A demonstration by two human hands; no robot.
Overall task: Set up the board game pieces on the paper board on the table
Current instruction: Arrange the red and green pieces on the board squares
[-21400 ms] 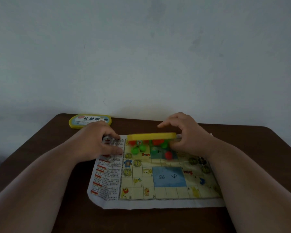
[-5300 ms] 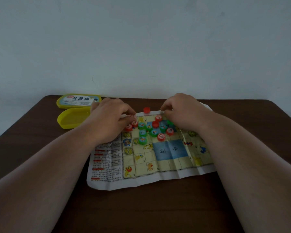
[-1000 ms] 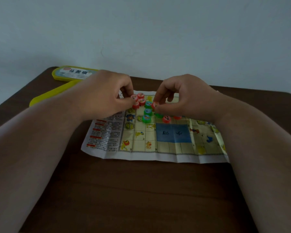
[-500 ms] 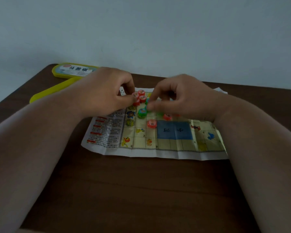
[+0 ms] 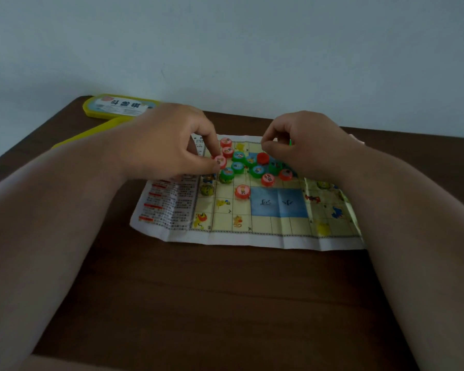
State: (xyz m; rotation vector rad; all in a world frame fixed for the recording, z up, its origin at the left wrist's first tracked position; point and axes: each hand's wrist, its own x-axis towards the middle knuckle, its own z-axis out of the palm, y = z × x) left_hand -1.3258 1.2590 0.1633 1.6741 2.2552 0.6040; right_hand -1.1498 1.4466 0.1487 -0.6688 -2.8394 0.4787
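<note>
The left hand (image 5: 169, 145) pinched a red disc (image 5: 219, 161) between thumb and fingertip at the far left part of the grid, the disc's printed face turned up. The right hand (image 5: 303, 145) hovered over the far middle of the paper board (image 5: 252, 236) with its fingers curled in; a sliver of green showed at its far edge, but whether it held a piece could not be told.

Between the two hands lay the cluster of game pieces (image 5: 248, 166) — small round discs, red and green, most with a pale picture label on top, one red disc (image 5: 262, 157) lying blank side up. They crowded together on the far squares, some touching. One red piece (image 5: 242, 191) sat apart, nearer, just left of the blue rectangle (image 5: 277, 202) that bore printed characters.

The board itself was a creased sheet — pale yellow squares with small animal pictures, a white margin, and a column of red-and-black text (image 5: 164, 202) down its left side. It lay flat on the dark brown table (image 5: 225, 303).

At the far left corner rested a yellow lid (image 5: 118, 106) with a printed label, and just nearer it the yellow tray (image 5: 91, 133), partly hidden behind the left forearm.
</note>
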